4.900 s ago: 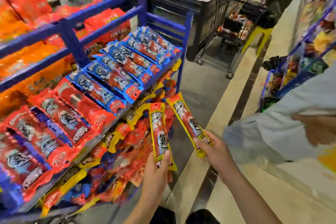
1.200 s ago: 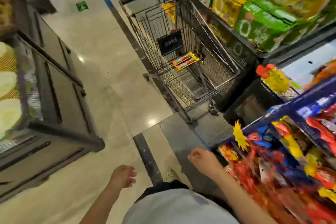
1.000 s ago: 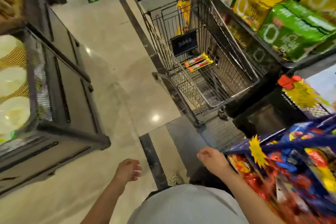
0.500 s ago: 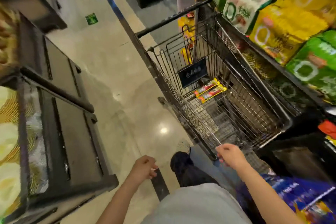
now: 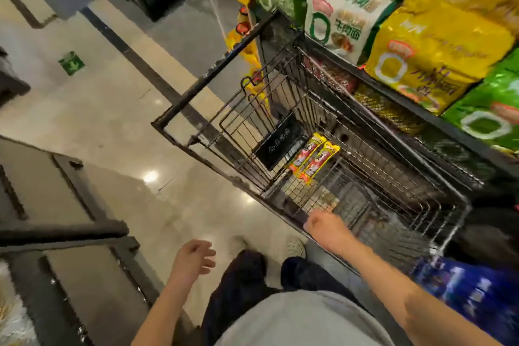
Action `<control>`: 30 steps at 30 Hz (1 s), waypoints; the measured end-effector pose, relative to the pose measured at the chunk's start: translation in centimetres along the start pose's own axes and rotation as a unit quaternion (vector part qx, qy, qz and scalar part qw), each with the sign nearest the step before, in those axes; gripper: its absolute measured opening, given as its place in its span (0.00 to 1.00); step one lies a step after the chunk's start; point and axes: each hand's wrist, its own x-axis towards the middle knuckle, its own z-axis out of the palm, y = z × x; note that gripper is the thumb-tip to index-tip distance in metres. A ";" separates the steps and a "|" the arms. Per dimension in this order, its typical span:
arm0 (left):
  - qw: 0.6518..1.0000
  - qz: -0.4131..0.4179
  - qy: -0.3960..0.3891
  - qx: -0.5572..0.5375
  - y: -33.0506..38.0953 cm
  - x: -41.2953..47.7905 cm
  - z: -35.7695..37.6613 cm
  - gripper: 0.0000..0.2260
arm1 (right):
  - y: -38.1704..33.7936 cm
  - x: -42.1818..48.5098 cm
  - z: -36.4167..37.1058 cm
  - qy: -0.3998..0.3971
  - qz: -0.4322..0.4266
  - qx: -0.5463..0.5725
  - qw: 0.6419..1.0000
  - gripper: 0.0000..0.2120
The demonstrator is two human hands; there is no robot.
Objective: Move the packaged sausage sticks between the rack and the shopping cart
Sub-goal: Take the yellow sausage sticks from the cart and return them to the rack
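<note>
Two yellow-and-red packaged sausage sticks [image 5: 314,158] lie side by side on the floor of a black wire shopping cart [image 5: 213,70]. My right hand [image 5: 327,229] is a closed fist at the cart's near rim, holding nothing that I can see. My left hand [image 5: 193,260] hangs over the floor to the left of the cart, fingers loosely curled and empty. A blue corner of the sausage rack [image 5: 471,289] shows at the lower right, blurred.
Shelves of green and yellow noodle packs [image 5: 429,45] run along the cart's right side. A dark display case [image 5: 70,233] stands at the left. Shiny tiled floor [image 5: 106,121] lies between them. My legs and shoes [image 5: 295,246] are below the cart.
I have turned from the rack and stepped up to the cart, which now looks nearer. My right fist has reached its near rim. The two sticks lie in the cart as before.
</note>
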 end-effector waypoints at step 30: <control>0.751 0.302 -0.192 0.556 13.5 39.0 39.7 0.14 | 10.7 42.6 4.9 0.187 0.243 0.297 0.904 0.15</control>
